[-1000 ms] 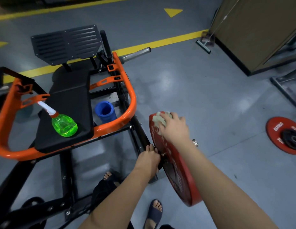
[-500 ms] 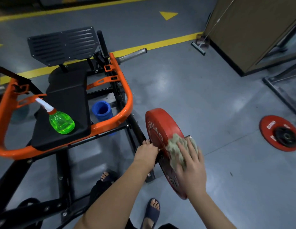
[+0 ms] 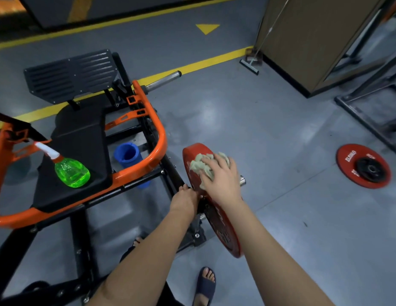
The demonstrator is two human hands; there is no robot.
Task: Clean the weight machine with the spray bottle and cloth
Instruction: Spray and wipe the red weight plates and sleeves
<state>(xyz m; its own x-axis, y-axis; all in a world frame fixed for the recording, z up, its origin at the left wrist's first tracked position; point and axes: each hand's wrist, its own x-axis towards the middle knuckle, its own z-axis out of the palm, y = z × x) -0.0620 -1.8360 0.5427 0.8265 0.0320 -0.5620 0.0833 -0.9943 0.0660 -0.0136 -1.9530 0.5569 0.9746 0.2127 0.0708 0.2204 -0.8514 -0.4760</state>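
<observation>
Low at the bottom edge, a foot in a dark slide sandal (image 3: 204, 286) stands on the grey floor (image 3: 281, 151). Above it, at centre, the left hand (image 3: 185, 200) curls around the machine's black frame beside the upright red weight plate (image 3: 223, 230), fingers closed on it. The right hand (image 3: 221, 180), palm down with fingers spread, presses a crumpled pale cloth (image 3: 201, 165) flat against the plate's upper face. Left of centre, the spray bottle (image 3: 70, 170) lies on the black seat pad (image 3: 82, 138), holding bright green liquid. Beyond it a blue cup (image 3: 127, 155) stands open; its contents cannot be told.
</observation>
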